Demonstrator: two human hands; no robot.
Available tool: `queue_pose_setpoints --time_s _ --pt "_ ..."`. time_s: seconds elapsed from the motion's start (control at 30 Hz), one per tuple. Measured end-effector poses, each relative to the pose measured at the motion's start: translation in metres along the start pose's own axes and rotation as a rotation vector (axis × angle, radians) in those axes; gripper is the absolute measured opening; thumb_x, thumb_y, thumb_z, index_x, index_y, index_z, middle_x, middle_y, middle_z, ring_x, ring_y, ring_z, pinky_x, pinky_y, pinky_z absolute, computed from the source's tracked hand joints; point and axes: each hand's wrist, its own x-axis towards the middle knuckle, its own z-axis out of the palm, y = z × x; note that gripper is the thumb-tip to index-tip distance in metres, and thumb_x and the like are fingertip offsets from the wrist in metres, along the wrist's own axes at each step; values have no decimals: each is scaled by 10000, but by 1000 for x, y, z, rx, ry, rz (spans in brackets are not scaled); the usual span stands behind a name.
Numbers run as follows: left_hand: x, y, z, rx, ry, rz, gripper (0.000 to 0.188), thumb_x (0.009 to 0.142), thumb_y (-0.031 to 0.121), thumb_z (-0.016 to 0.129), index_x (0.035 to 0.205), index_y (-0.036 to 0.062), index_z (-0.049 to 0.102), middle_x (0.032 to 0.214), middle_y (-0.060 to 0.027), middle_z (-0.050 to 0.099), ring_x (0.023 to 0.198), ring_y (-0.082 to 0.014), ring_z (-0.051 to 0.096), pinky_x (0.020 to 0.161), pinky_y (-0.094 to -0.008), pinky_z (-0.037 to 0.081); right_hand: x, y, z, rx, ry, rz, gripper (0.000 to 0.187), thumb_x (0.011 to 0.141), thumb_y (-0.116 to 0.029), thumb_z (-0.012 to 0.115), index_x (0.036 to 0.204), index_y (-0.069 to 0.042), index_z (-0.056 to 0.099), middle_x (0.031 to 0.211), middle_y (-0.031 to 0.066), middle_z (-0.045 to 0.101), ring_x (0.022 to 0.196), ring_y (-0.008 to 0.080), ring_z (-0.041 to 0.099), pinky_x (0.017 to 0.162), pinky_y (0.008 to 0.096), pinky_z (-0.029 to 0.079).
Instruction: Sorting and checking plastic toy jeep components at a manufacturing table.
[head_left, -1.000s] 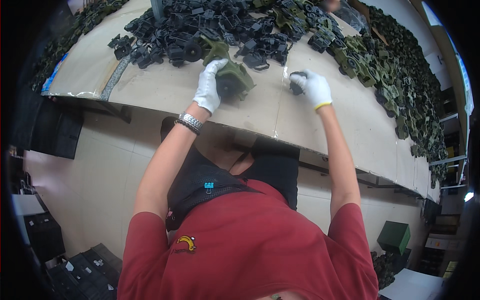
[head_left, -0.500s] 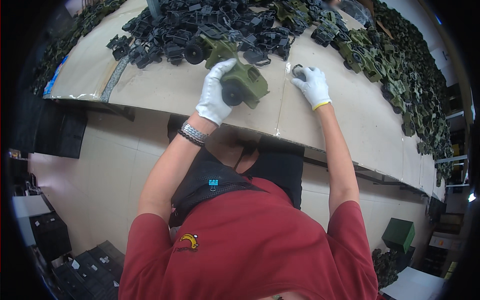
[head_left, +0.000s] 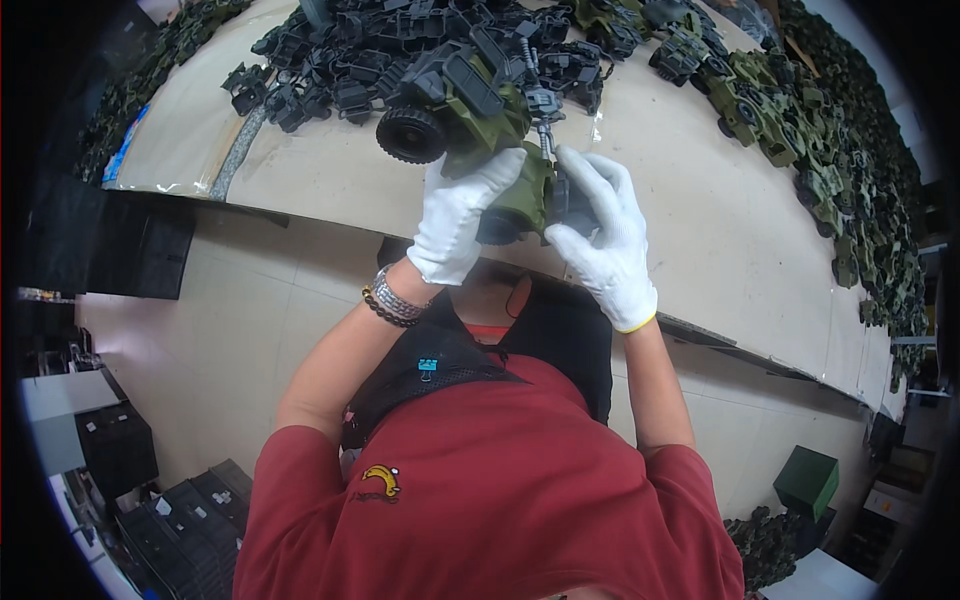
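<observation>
An olive-green toy truck (head_left: 512, 203) with black wheels and dark grey add-on parts is raised over the table's near edge. My left hand (head_left: 462, 215), in a white glove, grips it by its side. My right hand (head_left: 608, 238), gloved too, is at the truck's front end. Its thumb and fingers curve around a small dark part (head_left: 560, 199) against the green body; whether that part is fixed on cannot be seen. A grey gun-like piece (head_left: 543, 104) stands out beyond the truck.
Dark grey plastic parts (head_left: 340, 65) lie heaped at the table's far side. Rows of green toy trucks (head_left: 765, 115) run along the right. The pale table top (head_left: 690, 230) ends just in front of me. Black crates (head_left: 190, 520) stand on the floor at lower left.
My right hand has left the table with a small dark part and come over to the truck's front. My left hand has moved slightly right and turned the truck, bringing its grey parts into view.
</observation>
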Motion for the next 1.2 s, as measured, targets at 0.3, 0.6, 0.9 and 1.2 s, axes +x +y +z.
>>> queue_pose_setpoints --time_s 0.3,0.6,0.9,1.2 --pt "5 2 7 8 -13 -5 341 908 108 761 1213 24 634 1136 -38 672 1028 -116 627 933 -282 503 1 17 3 -60 39 -125 734 661 -105 753 1371 -33 585 1382 163 584 1097 358 573 978 416 468" --pt "4 1 0 157 -39 45 354 897 110 771 1207 10 633 1159 -60 688 1015 -127 664 893 -276 532 7 21 2 -85 -64 -193 753 690 -160 747 1400 -4 548 1387 181 578 1051 365 562 961 413 467" --pt "-3 2 10 482 -68 383 314 913 65 743 1211 24 652 1103 -27 699 964 -105 647 874 -280 527 10 12 -12 -178 -269 -222 775 742 -171 727 1445 -1 450 1444 186 492 1049 420 518 935 441 479" --pt "-2 3 14 376 9 234 368 855 90 801 1180 11 647 1107 -48 694 982 -128 660 872 -289 531 12 14 -16 -223 -365 -165 792 788 -205 707 1494 -28 396 1533 165 420 1115 408 501 979 483 471"
